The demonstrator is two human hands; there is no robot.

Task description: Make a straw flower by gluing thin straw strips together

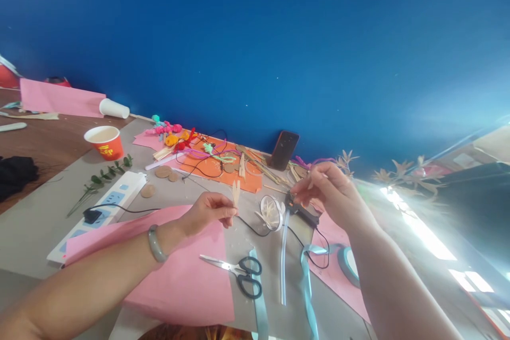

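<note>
Pinching the pale strip (pixel 236 192) low, left of the glue gun (pixel 305 214), our left hand (pixel 211 211) probably leaves its tips free, while our right hand (pixel 330 185) half-curls beside the gun, can't tell what's gripped.

From its middle, a grey tabletop (pixel 35 236) carries an orange sheet (pixel 249 185) at twelve o'clock, a light-blue ribbon strip (pixel 261 305) near six, a large pink sheet (pixel 179 281) at seven, lapping over a white power strip (pixel 119 189) at nine, and a red paper cup (pixel 109 150) at ten.
</note>
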